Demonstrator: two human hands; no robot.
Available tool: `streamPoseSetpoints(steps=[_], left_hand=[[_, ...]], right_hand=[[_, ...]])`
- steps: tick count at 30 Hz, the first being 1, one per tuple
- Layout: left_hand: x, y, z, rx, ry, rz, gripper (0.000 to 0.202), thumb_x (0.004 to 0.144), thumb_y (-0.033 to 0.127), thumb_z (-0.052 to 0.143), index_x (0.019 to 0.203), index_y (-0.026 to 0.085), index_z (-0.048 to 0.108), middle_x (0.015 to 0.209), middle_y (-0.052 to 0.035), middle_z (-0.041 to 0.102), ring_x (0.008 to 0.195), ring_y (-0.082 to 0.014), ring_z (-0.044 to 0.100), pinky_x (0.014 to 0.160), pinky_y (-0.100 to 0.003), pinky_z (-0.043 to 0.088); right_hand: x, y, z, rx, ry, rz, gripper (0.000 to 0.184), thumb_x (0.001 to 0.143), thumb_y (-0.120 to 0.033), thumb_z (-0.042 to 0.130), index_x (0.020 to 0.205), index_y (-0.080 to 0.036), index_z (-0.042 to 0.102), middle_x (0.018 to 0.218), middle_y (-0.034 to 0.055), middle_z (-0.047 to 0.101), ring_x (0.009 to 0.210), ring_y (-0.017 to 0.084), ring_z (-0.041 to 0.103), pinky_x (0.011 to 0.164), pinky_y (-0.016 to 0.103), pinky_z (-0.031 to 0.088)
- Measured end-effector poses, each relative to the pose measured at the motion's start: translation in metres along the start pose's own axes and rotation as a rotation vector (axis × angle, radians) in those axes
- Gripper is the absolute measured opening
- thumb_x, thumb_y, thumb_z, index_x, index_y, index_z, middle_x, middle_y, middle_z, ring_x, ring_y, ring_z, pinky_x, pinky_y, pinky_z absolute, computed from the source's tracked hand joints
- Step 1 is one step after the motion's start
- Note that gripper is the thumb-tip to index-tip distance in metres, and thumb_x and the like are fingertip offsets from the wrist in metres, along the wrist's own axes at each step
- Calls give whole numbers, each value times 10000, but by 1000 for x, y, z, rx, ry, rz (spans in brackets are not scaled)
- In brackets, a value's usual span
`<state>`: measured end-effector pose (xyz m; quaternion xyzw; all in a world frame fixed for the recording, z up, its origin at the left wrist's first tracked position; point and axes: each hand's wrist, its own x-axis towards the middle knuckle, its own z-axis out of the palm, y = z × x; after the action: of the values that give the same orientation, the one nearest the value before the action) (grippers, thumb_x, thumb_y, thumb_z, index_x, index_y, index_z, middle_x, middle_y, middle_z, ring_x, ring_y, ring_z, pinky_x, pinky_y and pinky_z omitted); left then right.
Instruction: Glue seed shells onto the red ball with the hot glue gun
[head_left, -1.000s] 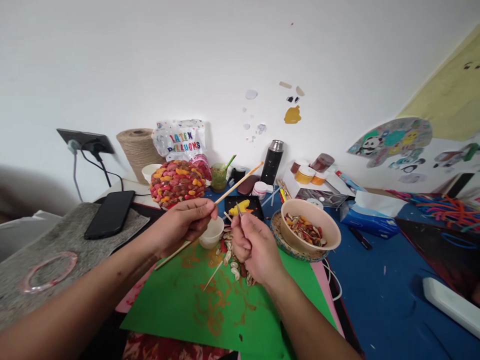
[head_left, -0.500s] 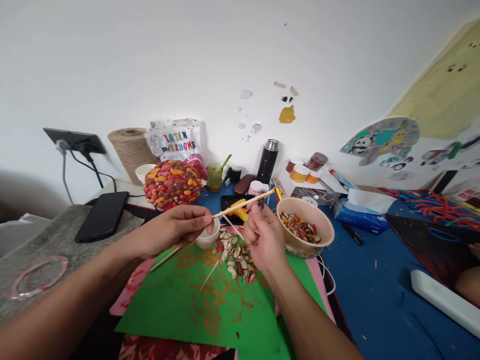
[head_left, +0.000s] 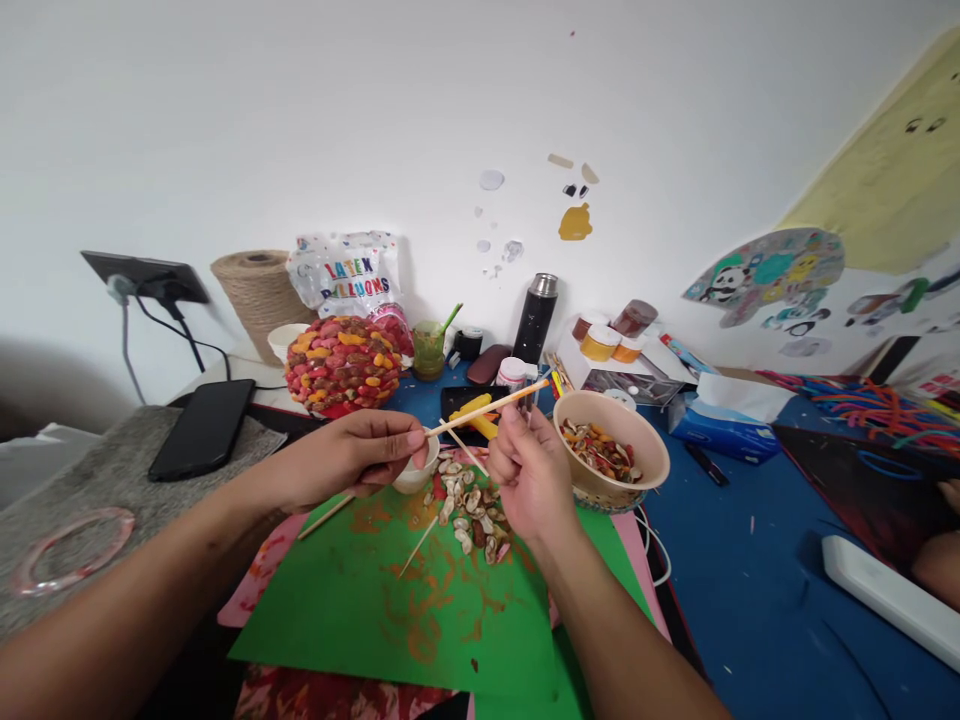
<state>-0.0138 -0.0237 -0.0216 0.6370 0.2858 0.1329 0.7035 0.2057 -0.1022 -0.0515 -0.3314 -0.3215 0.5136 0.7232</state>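
Observation:
My left hand (head_left: 375,450) pinches a long wooden stick (head_left: 480,408), its far end stained orange and slanting up to the right. Closed, my right hand (head_left: 531,465) is raised beside that end, with a small dark metal tool (head_left: 528,402) showing above the thumb. The tool's kind is unclear, and the fingers hide its lower part. Below the hands, painted green paper (head_left: 337,610) carries a heap of peanut shells (head_left: 472,515) and a thin stick (head_left: 418,547). A white cup (head_left: 417,473) is partly hidden behind my left hand.
A beige bowl (head_left: 652,450) of coloured shells stands to the right. Behind are a shell-covered round object (head_left: 343,365), a black thermos (head_left: 535,320), paint jars (head_left: 600,342) and a twine spool (head_left: 262,300). A phone (head_left: 202,430) lies left, a tissue pack (head_left: 720,430) right.
The view has shifted very slightly. Both hands keep nearly the same pose, and the stick's orange end stays beside my right hand.

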Motion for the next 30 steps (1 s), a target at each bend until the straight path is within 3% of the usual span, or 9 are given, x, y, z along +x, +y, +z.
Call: streamPoseSetpoints(steps=[5,9,12,22,27,30], left_hand=[[0,0,0,34,-9,-29,563,937,730,739,926,171,675,608,62,438,502,-87,333,451,-210,246],[-1,2,4,157,-40,-71,611,940,789,692,960,179,694,677,2,618,598,-151,590,532,-237,456],[-4,5,9,235,-68,-39,602,974,776,662,989,179,735,770,-42,733,728,-193,708,651,-269,537],[-10,10,19,206,-172,-75,589,988,760,655,1000,179,752,932,-101,835,785,-235,782,766,-342,621],[-10,10,27,240,-155,-29,483,1034,666,647,1030,193,743,986,-84,829,899,-245,787,822,-332,618],[-9,13,34,246,-76,65,401,1052,579,654,1084,189,741,1006,-76,819,910,-230,764,845,-331,605]], right_hand=[[-1,-1,1,13,8,19,654,792,-569,980,718,-241,418,559,-156,271,441,36,154,433,214,128],[-4,-2,2,16,-1,27,653,791,-569,980,711,-241,422,553,-156,275,440,37,149,431,218,123],[-5,-3,3,24,-14,25,632,809,-553,970,707,-239,431,547,-154,282,436,37,148,428,222,115],[-8,-5,8,-10,-33,33,581,813,-565,946,744,-247,465,537,-147,337,436,40,149,424,222,122],[-9,-4,8,-31,-34,56,555,825,-537,925,747,-252,456,536,-153,311,433,40,141,421,213,131],[-12,2,10,-48,-58,67,507,829,-529,914,762,-247,497,529,-154,306,426,41,155,413,203,131]])
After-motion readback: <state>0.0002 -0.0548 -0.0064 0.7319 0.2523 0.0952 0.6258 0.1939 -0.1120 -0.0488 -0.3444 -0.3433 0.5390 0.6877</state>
